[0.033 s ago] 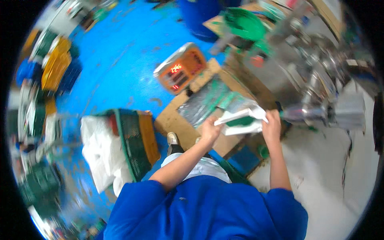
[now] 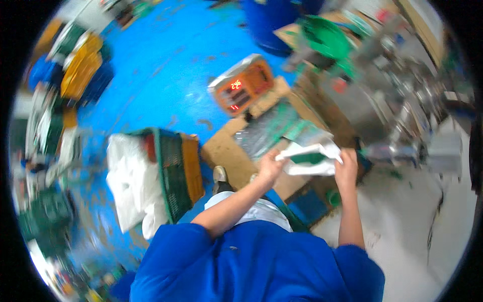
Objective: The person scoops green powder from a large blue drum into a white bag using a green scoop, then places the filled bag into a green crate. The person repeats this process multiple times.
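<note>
A white plastic bag (image 2: 308, 170) hangs between my two hands, its mouth spread apart. Dark green material (image 2: 308, 158) shows within the opening. My left hand (image 2: 270, 166) pinches the left side of the rim. On the opposite side, my right hand (image 2: 346, 165) grips the rim with curled fingers. Under and beyond the bag lies a cardboard-covered platform (image 2: 226, 147) with a clear plastic sheet (image 2: 261, 130) stained green. At its far edge stands an orange digital scale display (image 2: 241, 86) with red lit digits. Blur hides the finer detail of the bag.
To my left, a dark green crate (image 2: 170, 173) holds a bundle of white bags (image 2: 132, 186). Metal machinery with a nozzle (image 2: 397, 151) stands close by my right hand. A green basin (image 2: 326, 38) and a blue barrel (image 2: 264, 25) are farther off. Yellow and blue containers line the left.
The view has shifted, so most of the scene sits a little farther right. The spread bag mouth looks slightly narrower, and both hands still hold it. The digits on the display look different.
</note>
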{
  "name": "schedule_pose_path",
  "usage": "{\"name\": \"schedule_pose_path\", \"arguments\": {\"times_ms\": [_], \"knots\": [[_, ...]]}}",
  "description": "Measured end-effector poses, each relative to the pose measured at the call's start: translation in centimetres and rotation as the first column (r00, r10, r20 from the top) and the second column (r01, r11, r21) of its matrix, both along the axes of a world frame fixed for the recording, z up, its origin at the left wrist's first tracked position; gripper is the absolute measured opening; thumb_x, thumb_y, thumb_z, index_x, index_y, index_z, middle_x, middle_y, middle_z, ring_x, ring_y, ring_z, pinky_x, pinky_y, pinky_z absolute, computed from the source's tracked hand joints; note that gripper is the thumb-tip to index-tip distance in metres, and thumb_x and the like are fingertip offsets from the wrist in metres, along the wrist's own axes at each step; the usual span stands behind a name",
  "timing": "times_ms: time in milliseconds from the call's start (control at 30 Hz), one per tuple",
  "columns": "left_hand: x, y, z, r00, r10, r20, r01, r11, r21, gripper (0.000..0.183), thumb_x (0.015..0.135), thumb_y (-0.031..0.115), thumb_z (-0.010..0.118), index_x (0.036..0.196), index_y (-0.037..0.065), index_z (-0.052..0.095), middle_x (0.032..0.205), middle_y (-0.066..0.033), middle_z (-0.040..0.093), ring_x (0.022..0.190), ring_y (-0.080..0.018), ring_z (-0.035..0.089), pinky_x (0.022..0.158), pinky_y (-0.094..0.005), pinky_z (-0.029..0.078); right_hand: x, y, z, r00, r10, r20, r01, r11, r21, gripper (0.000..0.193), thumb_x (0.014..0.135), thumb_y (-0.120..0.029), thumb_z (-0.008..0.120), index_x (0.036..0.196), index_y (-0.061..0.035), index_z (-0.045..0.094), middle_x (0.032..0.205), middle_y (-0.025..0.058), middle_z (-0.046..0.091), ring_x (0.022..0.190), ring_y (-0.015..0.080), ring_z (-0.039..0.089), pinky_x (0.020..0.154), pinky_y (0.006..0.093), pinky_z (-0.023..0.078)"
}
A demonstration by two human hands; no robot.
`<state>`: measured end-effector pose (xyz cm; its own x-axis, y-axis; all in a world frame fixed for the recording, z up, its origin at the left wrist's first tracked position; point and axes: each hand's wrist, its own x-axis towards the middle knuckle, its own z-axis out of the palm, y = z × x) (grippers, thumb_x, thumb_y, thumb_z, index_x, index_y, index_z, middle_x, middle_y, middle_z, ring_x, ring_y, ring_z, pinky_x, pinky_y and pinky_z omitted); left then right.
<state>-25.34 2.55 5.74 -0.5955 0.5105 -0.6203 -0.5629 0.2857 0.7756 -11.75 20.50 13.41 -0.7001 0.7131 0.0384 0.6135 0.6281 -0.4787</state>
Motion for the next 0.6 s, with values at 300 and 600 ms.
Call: {"name": "schedule_pose_path", "arguments": {"times_ms": [300, 600], "knots": [[-6.1, -13.9, 12.6, 0.892, 0.157, 0.424, -0.377, 0.775, 0.507, 0.014, 0.079, 0.009, 0.067, 0.079, 0.009, 0.053, 0.076, -0.0009, 0.058, 0.070, -0.0111, 0.057, 0.064, -0.0274, 0.046, -9.7, -10.4, 6.7, 0.823, -0.398, -0.406, -0.369, 0.169, -0.914, 0.015, 0.085, 0.002, 0.051, 0.078, -0.0093, 0.045, 0.080, 0.0021, 0.056, 0.074, 0.0100, 0.055, 0.067, 0.0260, 0.047], [-12.2, -37.9, 18.6, 0.808, 0.584, 0.078, -0.532, 0.668, 0.521, 0.025, 0.076, 0.013, 0.070, 0.095, 0.002, 0.059, 0.087, -0.0059, 0.063, 0.076, -0.0145, 0.061, 0.068, -0.0288, 0.049, -29.9, -31.8, 11.2, 0.669, 0.338, -0.662, -0.738, 0.197, -0.645, 0.014, 0.084, -0.011, 0.063, 0.080, -0.0056, 0.051, 0.079, -0.0021, 0.052, 0.073, 0.0063, 0.048, 0.067, 0.0220, 0.041]]}}
